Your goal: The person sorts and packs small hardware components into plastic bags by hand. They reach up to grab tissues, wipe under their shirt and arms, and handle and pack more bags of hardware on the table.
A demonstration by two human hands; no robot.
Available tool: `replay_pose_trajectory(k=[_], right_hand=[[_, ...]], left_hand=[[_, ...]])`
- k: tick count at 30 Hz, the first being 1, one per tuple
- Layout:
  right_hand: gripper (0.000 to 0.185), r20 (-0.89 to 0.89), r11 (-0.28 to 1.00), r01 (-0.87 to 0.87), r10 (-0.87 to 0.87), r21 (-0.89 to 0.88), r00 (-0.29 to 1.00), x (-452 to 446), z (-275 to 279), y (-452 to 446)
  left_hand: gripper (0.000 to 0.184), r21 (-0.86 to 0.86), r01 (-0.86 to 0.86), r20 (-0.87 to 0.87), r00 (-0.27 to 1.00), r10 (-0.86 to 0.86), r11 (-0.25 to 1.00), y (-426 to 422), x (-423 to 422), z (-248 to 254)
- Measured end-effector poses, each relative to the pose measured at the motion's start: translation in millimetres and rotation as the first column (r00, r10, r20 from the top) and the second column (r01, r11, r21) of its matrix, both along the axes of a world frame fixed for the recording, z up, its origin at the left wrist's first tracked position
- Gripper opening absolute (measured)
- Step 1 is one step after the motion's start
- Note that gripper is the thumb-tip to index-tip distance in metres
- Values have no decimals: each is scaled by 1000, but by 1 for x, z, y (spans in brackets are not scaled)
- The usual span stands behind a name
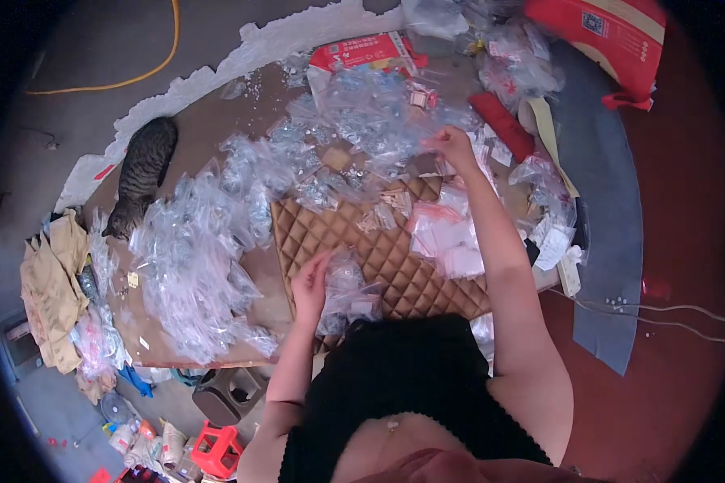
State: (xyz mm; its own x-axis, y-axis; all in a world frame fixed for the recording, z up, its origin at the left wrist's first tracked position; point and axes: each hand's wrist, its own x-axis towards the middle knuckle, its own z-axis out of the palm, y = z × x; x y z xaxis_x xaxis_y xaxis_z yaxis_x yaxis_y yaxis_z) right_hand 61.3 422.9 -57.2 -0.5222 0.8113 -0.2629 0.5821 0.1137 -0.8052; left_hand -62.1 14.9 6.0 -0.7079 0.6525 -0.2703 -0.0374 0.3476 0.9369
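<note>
My left hand (310,282) is low over the quilted brown mat (379,262), fingers closed at the edge of a clear plastic bag (345,272). More clear bags lie below it, against my black top. Stretched out farther away, my right hand (454,150) has its fingers pinched together at the near side of a heap of clear bags with small parts (362,113). What those fingers hold, if anything, is too small to make out. Beneath my right forearm sits a stack of pink-white bags (447,241). Small tan pieces (379,216) lie on the mat.
A tabby cat (143,173) is at the table's left edge, beside a wide pile of clear bags (193,266). A red roll (503,125) and a white power strip (569,274) are on the right. Brown paper (52,290) and a red stool (216,451) are at lower left.
</note>
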Motion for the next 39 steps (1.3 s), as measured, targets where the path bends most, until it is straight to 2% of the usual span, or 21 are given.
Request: replay_pose_trajectory(k=[1, 4, 6, 11, 13, 17, 18, 20, 22, 23, 24, 25, 26, 28, 29, 31, 33, 34, 35, 36, 39], right_hand=[[22, -141, 960, 9, -50, -280, 989, 3, 2, -3], [19, -283, 888, 115, -262, -445, 923, 2, 4, -8], [17, -360, 937, 165, -275, -308, 891, 0, 0, -11], [14, -456, 971, 216, -239, -102, 857, 13, -2, -29], [12, -249, 999, -31, 40, 41, 968, 25, 36, -79], [15, -250, 816, -575, 545, -60, 800, 61, 102, -195], [15, -243, 822, -566, 538, -60, 807, 76, 103, -209], [19, -344, 820, -508, 412, -264, 844, 108, 95, -228], [24, -276, 983, -82, 34, -162, 960, 150, 55, -227], [24, -277, 985, -74, 28, -159, 961, 168, 41, -231], [26, 171, 985, -78, 51, 156, 984, 186, 30, -236], [29, 571, 883, -211, -75, 419, 818, 198, 18, -243], [29, 569, 882, -208, -80, 423, 819, 205, -1, -252], [35, 571, 654, -491, 108, 575, 814, 213, -26, -274], [32, 534, 606, -518, 174, 604, 827, 216, -29, -280], [28, 482, 704, -478, 216, 525, 849, 220, -18, -278], [25, 400, 862, -376, 230, 339, 887, 221, -1, -267], [27, 264, 893, -274, 185, 358, 947, 227, 0, -258], [30, 122, 918, -170, 135, 358, 983, 230, 0, -251], [34, 109, 942, -48, 12, 333, 994, 225, 17, -248], [34, -6, 992, 114, -114, 52, 993, 200, 42, -240]], left_hand=[[16, -1, 4, -1, 1000, -4, 1000, 2, 4, 5], [16, -89, 44, -72, 996, -50, 995, 6, 7, 9], [16, -126, 275, -305, 904, -301, 953, 1, 7, 6], [18, -50, 317, -472, 829, -302, 947, 3, 13, 29], [19, -98, 330, -715, 633, -297, 939, 4, 17, 46], [19, -73, 491, -715, 581, -389, 868, 13, 34, 66], [19, -67, 501, -713, 581, -393, 863, 10, 38, 60], [20, -116, 563, -340, 752, -566, 818, -2, 40, 42], [21, -52, 494, -387, 791, -473, 868, -11, 41, 40], [21, 14, 419, -425, 824, -374, 908, -15, 44, 40], [21, 19, 425, -428, 821, -377, 905, -16, 48, 39], [22, 102, 262, -224, 946, -234, 960, -18, 52, 38], [22, 142, 77, 1, 997, -78, 987, -21, 55, 37], [26, 85, 153, -83, 986, -146, 985, -34, 51, 37], [27, -32, 249, -268, 931, -249, 968, -40, 47, 35], [28, -171, 302, -437, 830, -346, 938, -51, 42, 25], [27, 151, 287, -215, 944, -252, 946, -60, 37, 9], [27, 146, 266, -225, 947, -230, 953, -62, 37, 16], [22, 236, 73, 125, 987, -105, 969, -62, 39, 27], [19, 263, -141, 465, 885, 2, 955, -63, 40, 34], [16, 294, -150, 531, 847, -31, 944, -73, 35, 33]])
